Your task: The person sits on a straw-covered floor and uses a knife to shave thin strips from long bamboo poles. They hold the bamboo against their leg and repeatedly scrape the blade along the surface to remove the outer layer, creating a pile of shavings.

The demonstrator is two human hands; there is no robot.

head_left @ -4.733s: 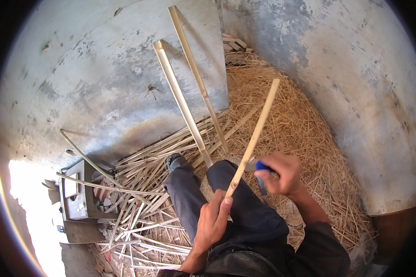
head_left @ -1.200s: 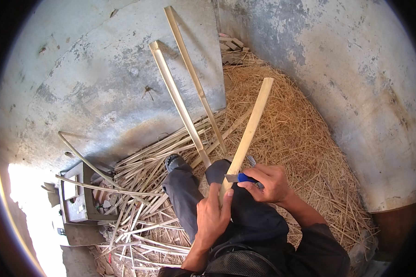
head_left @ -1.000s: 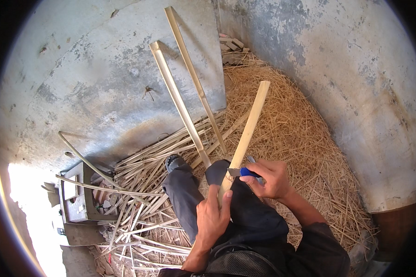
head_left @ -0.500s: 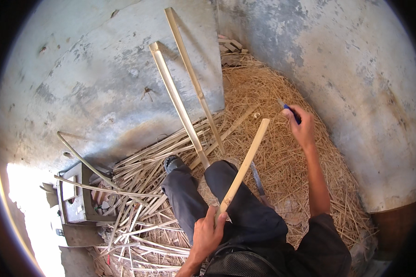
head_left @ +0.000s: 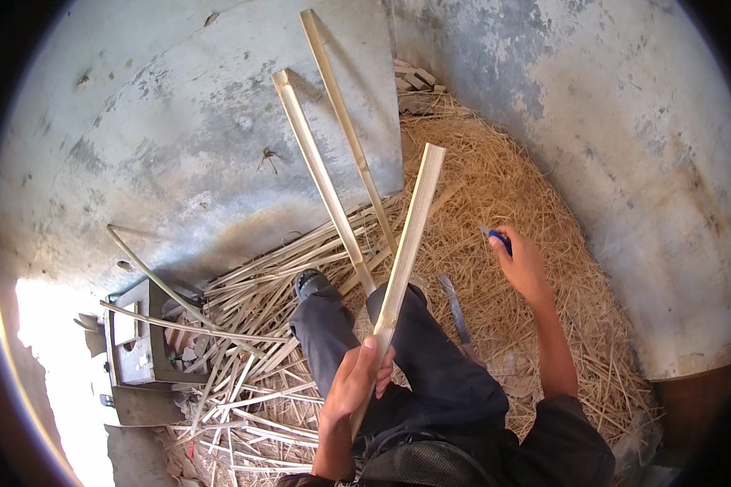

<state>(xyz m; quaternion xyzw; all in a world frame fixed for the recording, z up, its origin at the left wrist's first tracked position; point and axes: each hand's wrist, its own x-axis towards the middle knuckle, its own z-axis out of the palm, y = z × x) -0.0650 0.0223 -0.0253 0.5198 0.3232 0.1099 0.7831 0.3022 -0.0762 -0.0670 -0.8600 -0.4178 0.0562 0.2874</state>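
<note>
My left hand is wrapped round the lower part of a split bamboo strip, which points up and away over my right leg with its pale inner face showing. Held out to the right, my right hand grips a small knife by its blue handle; the short blade points up and left, apart from the strip. Between my legs and the shavings lies a long-bladed knife, its handle end partly hidden by my right leg.
Two long bamboo pieces lean on the grey wall. Split strips cover the floor on the left, near a grey box. A heap of fine shavings fills the corner; bricks lie behind it.
My left hand has turned the bamboo strip more upright, so its inner face now shows. My right hand with the knife has come lower and slightly left.
</note>
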